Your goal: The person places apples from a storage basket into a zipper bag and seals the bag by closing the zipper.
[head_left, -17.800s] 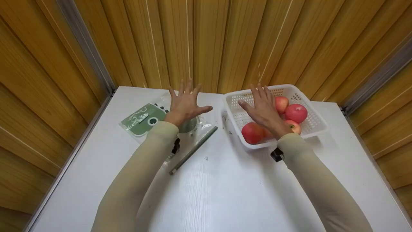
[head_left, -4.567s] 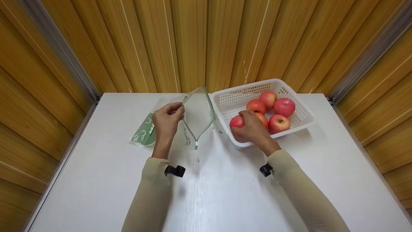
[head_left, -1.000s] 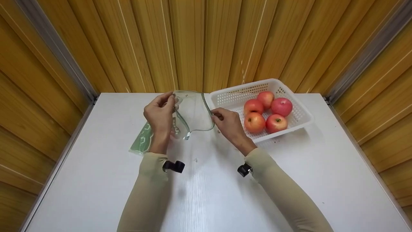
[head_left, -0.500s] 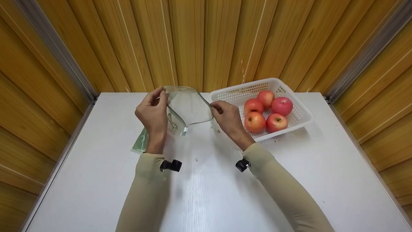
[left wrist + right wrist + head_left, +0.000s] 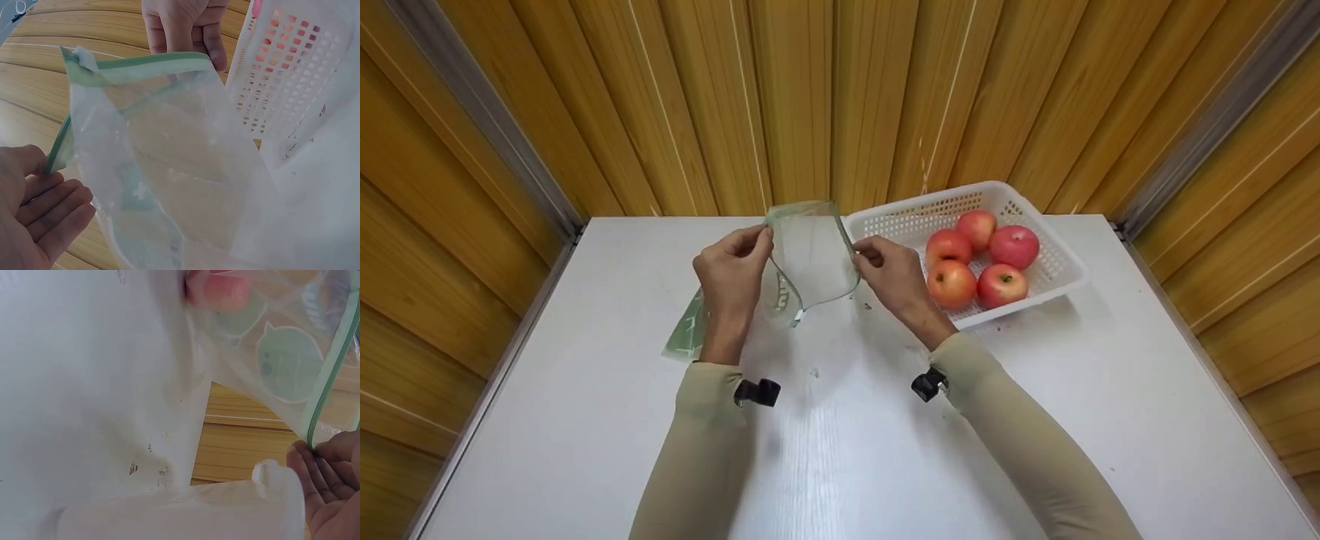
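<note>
A clear slider zip bag (image 5: 814, 251) with a green-edged mouth is held up, mouth spread, left of the basket. My left hand (image 5: 729, 283) pinches the left side of its mouth between thumb and finger. The opposite side is pinched by my right hand (image 5: 896, 281). In the left wrist view the slider (image 5: 84, 59) sits at one corner of the mouth. Low in the bag, the right wrist view shows a red apple (image 5: 219, 292); from the head it is hidden. Green printed shapes (image 5: 289, 363) mark the bag's side.
To the right stands a white perforated basket (image 5: 1057, 281) with several red apples (image 5: 951, 283) in it. A green-printed plastic piece (image 5: 686, 330) shows on the white table (image 5: 840, 450) behind my left wrist. Wood-look panels (image 5: 802, 97) close off the back and sides.
Earlier my right hand gripped an apple in the basket; that apple has left it, and this hand now pinches the bag. Over the last second the left hand swung left, then back, with its bag edge.
</note>
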The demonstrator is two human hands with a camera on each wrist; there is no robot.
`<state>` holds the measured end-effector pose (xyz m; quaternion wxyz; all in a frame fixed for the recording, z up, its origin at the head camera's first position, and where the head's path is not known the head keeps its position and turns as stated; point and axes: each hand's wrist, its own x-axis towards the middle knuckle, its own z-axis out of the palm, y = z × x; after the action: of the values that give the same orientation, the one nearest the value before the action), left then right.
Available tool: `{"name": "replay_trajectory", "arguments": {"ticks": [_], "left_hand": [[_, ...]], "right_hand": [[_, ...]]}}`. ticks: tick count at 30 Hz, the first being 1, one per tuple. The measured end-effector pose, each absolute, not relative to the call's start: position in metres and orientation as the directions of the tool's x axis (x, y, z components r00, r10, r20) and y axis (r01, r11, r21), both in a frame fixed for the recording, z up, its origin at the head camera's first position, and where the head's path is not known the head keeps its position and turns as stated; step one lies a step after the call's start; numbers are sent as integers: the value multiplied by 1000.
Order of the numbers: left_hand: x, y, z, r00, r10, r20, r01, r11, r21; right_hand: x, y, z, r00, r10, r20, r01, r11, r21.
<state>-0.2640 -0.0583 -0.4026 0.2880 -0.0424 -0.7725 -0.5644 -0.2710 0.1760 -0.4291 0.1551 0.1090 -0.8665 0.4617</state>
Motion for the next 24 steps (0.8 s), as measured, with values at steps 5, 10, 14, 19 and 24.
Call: {"name": "replay_trajectory", "arguments": {"ticks": [5, 10, 14, 19, 24], "left_hand": [[-267, -57, -405, -807, -255, 533, 433, 359, 827], [-267, -55, -404, -799, -237, 552, 454, 363, 814], [-268, -54, -405, -784, -229, 577, 479, 367, 797], [-270, -53, -405, -773, -217, 596, 504, 361, 785], [-271, -53, -407, -764, -210, 610, 517, 366, 774]], "right_hand": [[-270, 183, -428, -937, -88, 338, -329, 546, -770], [-266, 199, -426, -930, -109, 352, -349, 567, -746], [-266, 217, -426, -903, -155, 401, -409, 597, -690], [-265, 241, -426, -895, -197, 400, -426, 645, -634], [-264, 259, -425, -911, -208, 356, -397, 671, -625]]}}
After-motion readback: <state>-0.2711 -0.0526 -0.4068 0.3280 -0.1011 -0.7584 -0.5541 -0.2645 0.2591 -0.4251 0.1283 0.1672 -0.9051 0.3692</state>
